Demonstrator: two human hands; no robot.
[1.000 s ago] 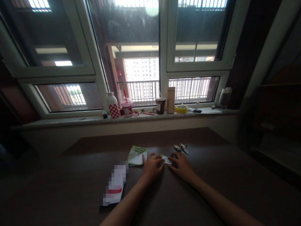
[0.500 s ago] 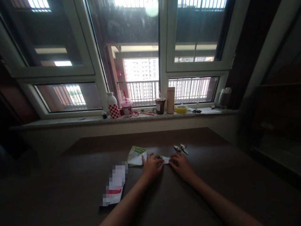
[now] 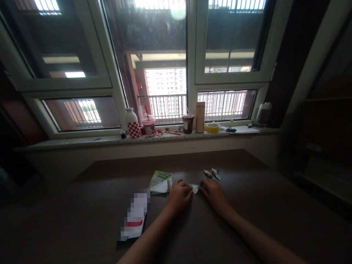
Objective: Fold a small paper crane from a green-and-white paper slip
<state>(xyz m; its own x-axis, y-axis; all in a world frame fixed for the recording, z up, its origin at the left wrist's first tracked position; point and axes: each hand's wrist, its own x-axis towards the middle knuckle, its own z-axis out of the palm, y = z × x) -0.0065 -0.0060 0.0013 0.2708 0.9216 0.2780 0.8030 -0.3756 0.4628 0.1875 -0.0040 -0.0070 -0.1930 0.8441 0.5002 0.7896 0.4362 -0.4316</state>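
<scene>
Paper-folding at close quarters on a dark table [image 3: 247, 212] under a wide window. At far left, near the front edge, a flat dark object [image 3: 134, 220], its face blurred beyond reading. Next along, a green-and-white leaflet [image 3: 159, 182], lying flat and just beside the left hand [image 3: 178, 195]. That hand with fingers curled shut, tips clamped on the left end of a small folded paper [image 3: 195, 189] at mid-table. Opposite, the right hand [image 3: 213, 193], closed the same way on the paper's right end. Both hands drawn closer together than a second ago, with far less of the paper showing between the knuckles. By the look of it, a fold squeezed narrower and a crease pressed home rather than a fresh one begun. Just beyond the right hand and apart from it, two small folded pieces [image 3: 212, 173], untouched. Behind, along the windowsill [image 3: 82, 140], from left to right: a red-checked bottle [image 3: 132, 123], a pink cup [image 3: 149, 125] with a straw, a dark cup [image 3: 188, 124], a tall tumbler [image 3: 200, 117], a yellow roll of tape [image 3: 212, 127], scissors [image 3: 230, 129] and a grey jug [image 3: 262, 114] near the corner. No shift among leaflet, dark object or sill clutter since then.
</scene>
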